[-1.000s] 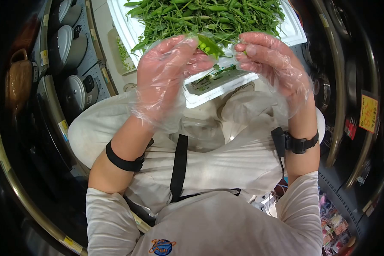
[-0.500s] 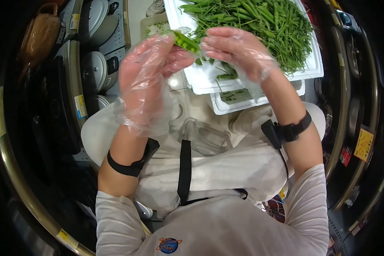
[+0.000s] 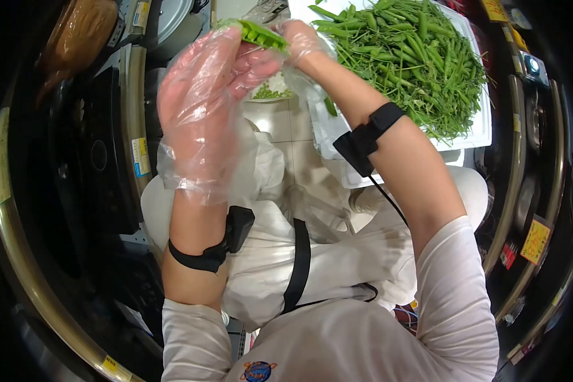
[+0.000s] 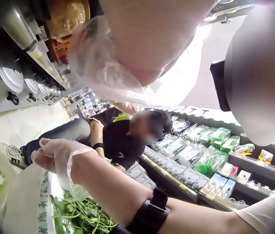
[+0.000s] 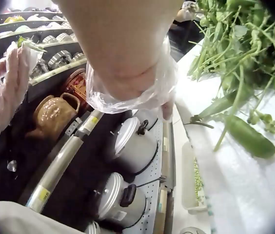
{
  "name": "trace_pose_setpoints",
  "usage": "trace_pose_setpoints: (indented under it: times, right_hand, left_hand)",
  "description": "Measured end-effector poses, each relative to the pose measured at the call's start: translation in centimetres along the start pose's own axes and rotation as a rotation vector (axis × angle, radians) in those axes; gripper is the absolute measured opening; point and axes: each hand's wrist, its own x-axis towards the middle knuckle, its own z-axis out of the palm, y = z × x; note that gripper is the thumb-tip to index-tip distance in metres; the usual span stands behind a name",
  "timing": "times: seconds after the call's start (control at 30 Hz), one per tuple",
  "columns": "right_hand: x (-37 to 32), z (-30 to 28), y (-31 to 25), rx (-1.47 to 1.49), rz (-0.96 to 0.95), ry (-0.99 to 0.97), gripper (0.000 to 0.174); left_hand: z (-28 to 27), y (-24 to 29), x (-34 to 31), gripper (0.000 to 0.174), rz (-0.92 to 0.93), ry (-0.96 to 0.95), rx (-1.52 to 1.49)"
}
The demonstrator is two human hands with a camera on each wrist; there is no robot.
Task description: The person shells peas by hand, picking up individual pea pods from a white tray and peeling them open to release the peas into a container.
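Observation:
My left hand (image 3: 200, 105), in a clear plastic glove, pinches a split green pea pod (image 3: 263, 36) with a row of peas showing inside. In the right wrist view the pod (image 5: 28, 45) sticks up from the left fingers. My gloved right hand (image 3: 301, 41) reaches forward past the pod's tip. Seen from the left wrist, the right hand (image 4: 59, 155) has loosely bent fingers with nothing visible in them, close to a pale tub (image 4: 8, 161) of shelled peas. Those peas (image 3: 270, 89) show below the hands in the head view.
On the right, a white foam box (image 3: 481, 134) bears a heap of pea pods and stems (image 3: 404, 70). Lidded pots (image 5: 123, 202) and a brown clay pot (image 5: 54, 114) stand on left shelves. Another person (image 4: 127, 139) is beyond, near shelves of packaged goods (image 4: 191, 151).
My right hand has moved forward and left, past the pod and away from the pod heap. The left hand keeps the split pod and has shifted left. The head view has turned left.

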Motion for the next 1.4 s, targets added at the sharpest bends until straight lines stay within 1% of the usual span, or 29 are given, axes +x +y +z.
trace_pose_setpoints:
  times: [0.03,0.1,0.13,0.17,0.2,0.23,0.27,0.33,0.37,0.43,0.47,0.5,0.53,0.57,0.6,0.63,0.67,0.7,0.73,0.77,0.93,1.0,1.13,1.27,1.4]
  right_hand:
    - [0.2,0.2,0.1,0.005,-0.003,-0.010,0.037]
    - [0.2,-0.3,0.3,0.115,-0.130,0.048,0.039]
    - [-0.2,-0.6,0.0,0.151,-0.128,0.093,0.032]
    - [-0.7,-1.0,0.0,0.150,-0.125,0.091,0.032]
    - [-1.7,-1.9,-0.4,0.235,-0.088,0.073,0.029]
    - [-2.7,-2.9,-0.7,0.321,-0.050,0.056,0.030]
    - [-3.6,-4.0,-0.9,0.321,-0.050,0.060,0.030]
    - [-5.5,-6.3,-1.0,0.749,-0.081,-0.061,0.023]
    - [-6.6,-7.3,-0.6,0.748,-0.082,-0.055,0.023]
    - [-9.0,-9.3,0.4,0.986,-0.257,0.054,0.020]
    - [-11.2,-11.5,-0.4,0.915,-0.255,0.103,0.017]
    - [-13.2,-13.6,-1.1,0.844,-0.255,0.151,0.014]
    - [-14.5,-14.2,-0.2,0.841,-0.253,0.158,0.014]
    - [-15.6,-14.8,1.1,0.638,-0.432,0.196,0.016]
    - [-16.4,-15.2,2.1,0.428,-0.606,0.230,0.024]
    - [-17.0,-15.6,2.7,0.426,-0.604,0.235,0.024]
    - [-17.5,-15.9,3.2,0.283,-0.717,0.257,0.024]
    - [-18.1,-16.2,3.7,0.137,-0.827,0.279,0.025]
    - [-19.1,-16.4,3.9,0.157,-0.762,0.249,0.024]
    - [-19.3,-16.4,4.5,0.156,-0.761,0.253,0.024]
    - [-20.1,-16.9,6.8,0.146,-0.723,0.292,0.031]
    - [-20.3,-17.1,7.7,0.131,-0.708,0.307,0.032]
    - [-20.7,-17.6,9.0,0.124,-0.704,0.291,0.031]
    - [-20.8,-18.3,10.0,0.146,-0.712,0.263,0.033]
    - [-21.2,-18.3,10.2,0.177,-0.653,0.245,0.034]
  left_hand:
    - [-0.2,0.0,0.2,0.028,-0.013,0.019,-0.008]
    - [-0.3,-0.3,0.2,0.028,0.012,0.005,-0.006]
    - [-0.2,-0.4,0.1,0.029,0.044,-0.017,-0.010]
    - [0.0,-0.5,0.1,0.029,0.041,-0.016,-0.011]
    - [0.3,-0.4,0.1,0.028,0.030,-0.011,-0.008]
    - [0.5,-0.4,0.0,0.027,0.020,-0.007,-0.004]
    - [0.7,-0.5,0.0,0.027,0.021,-0.012,-0.004]
    - [0.8,-0.9,0.0,0.025,-0.051,0.023,0.016]
    - [0.9,-0.9,-0.1,0.025,-0.049,0.017,0.015]
    - [1.3,-1.2,-0.4,0.025,-0.120,-0.021,0.056]
    - [1.7,-1.3,-0.6,0.025,-0.122,-0.029,0.054]
    - [2.2,-1.3,-0.8,0.026,-0.176,-0.069,0.073]
    - [2.6,-1.5,-1.1,0.027,-0.233,-0.109,0.093]
    - [3.2,-1.7,-1.3,0.027,-0.235,-0.117,0.092]
    - [3.7,-1.9,-1.6,0.027,-0.294,-0.157,0.124]
    - [4.1,-2.3,-1.9,0.028,-0.354,-0.197,0.156]
    - [4.4,-2.6,-2.1,0.028,-0.373,-0.250,0.116]
    - [4.9,-2.9,-2.3,0.028,-0.373,-0.256,0.117]
    - [5.3,-3.1,-2.4,0.028,-0.415,-0.274,0.133]
    - [5.8,-3.3,-2.6,0.027,-0.457,-0.290,0.150]
    - [7.4,-3.6,-2.9,0.025,-0.478,-0.303,0.108]
    - [8.1,-3.7,-2.9,0.024,-0.526,-0.355,0.162]
    - [9.5,-3.9,-3.2,0.024,-0.539,-0.371,0.147]
    - [9.8,-4.6,-2.9,0.026,-0.563,-0.438,0.156]
    - [10.4,-5.3,-3.2,0.028,-0.558,-0.442,0.149]
